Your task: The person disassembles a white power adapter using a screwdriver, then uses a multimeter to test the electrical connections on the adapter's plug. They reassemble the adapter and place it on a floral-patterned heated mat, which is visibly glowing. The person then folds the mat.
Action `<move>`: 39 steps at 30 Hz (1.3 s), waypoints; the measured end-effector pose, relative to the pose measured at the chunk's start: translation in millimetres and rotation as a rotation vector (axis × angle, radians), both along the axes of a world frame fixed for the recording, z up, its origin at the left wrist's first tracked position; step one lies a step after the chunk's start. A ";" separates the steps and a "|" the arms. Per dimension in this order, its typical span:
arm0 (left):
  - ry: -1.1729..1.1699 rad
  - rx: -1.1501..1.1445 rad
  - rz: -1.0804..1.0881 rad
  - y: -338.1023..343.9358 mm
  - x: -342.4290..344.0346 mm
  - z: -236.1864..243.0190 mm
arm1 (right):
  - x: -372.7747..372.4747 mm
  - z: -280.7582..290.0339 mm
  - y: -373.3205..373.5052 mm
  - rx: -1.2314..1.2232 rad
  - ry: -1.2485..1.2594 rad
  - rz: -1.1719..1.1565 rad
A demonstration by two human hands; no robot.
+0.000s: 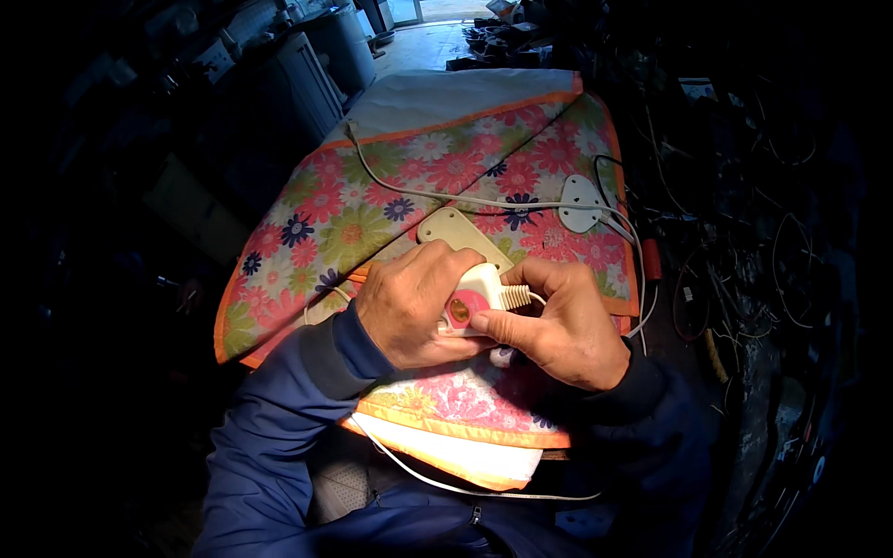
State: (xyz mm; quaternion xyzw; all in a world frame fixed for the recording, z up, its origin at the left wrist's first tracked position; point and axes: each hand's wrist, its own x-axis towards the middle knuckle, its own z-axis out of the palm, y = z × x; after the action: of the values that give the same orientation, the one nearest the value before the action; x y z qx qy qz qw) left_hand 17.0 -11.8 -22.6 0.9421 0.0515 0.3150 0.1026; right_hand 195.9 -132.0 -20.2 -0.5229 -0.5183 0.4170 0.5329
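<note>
My left hand (414, 302) is closed around a small white cord controller (485, 278) with a pink panel and a brownish oval spot on its face. A ribbed cord sleeve (515, 297) sticks out of its right side. My right hand (567, 321) pinches the controller from the right, its thumb against the lower edge of the pink panel and its fingers behind the cord sleeve. Just beyond my hands lies a beige plastic casing (452, 229), partly covered by them. All of this is over a floral quilted blanket (358, 232) with orange edging.
A white oval plastic piece (581, 205) sits at the blanket's right side, with a white cable (437, 193) running across the cloth. Another white cord (437, 483) hangs near my lap. Tangled wires (791, 270) fill the dark right side. A red cylinder (651, 259) stands by the blanket's edge.
</note>
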 end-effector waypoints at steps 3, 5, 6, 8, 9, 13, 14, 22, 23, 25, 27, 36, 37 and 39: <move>0.034 -0.290 -0.122 8.2 -6.7 10.2 | 0.3 -0.9 -0.1 0.035 -0.032 0.006; 0.101 -0.498 -0.085 8.2 -13.4 10.8 | 1.4 -2.6 0.1 0.063 -0.057 0.015; 0.108 -0.527 -0.085 7.5 -13.8 12.5 | 2.2 -4.8 0.4 0.080 -0.075 0.020; 0.122 -0.586 -0.083 4.8 -14.3 17.7 | 4.0 -9.5 1.6 0.122 -0.120 0.028; 0.088 -0.542 -0.076 2.3 -14.2 17.7 | 4.8 -11.8 2.1 0.144 -0.145 0.032; -0.015 -0.328 -0.065 -2.5 -11.9 17.3 | 4.8 -9.6 1.2 0.118 -0.132 0.050; -0.003 -0.343 -0.072 -1.3 -12.7 16.5 | 5.0 -8.9 2.2 0.113 -0.101 0.067; 0.114 -0.727 -0.095 31.3 -33.2 15.4 | 38.4 8.2 0.0 0.012 0.033 0.074; 0.125 -0.744 -0.100 32.8 -34.3 15.1 | 38.6 9.0 1.0 -0.009 0.053 0.070; 0.147 -0.805 -0.114 34.0 -35.3 9.0 | 41.6 6.2 1.6 -0.100 0.098 0.046; 0.152 -0.928 -0.093 31.3 -35.4 8.1 | 40.8 3.8 5.2 -0.071 0.097 0.046; 0.226 -1.142 -0.088 29.9 -34.8 11.0 | 31.2 0.6 8.3 -0.074 0.238 0.041; 0.218 -1.166 -0.100 29.5 -34.7 11.1 | 31.7 2.0 7.7 -0.086 0.227 0.043; 0.231 -1.130 -0.085 31.2 -33.9 8.5 | 33.2 2.8 6.6 -0.131 0.198 0.027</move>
State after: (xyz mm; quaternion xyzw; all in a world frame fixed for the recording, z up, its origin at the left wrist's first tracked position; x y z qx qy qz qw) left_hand -16.9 19.4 -14.1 0.7705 0.1848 0.1292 0.5962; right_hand 229.1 -125.4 -17.4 -0.5058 -0.4419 0.5068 0.5404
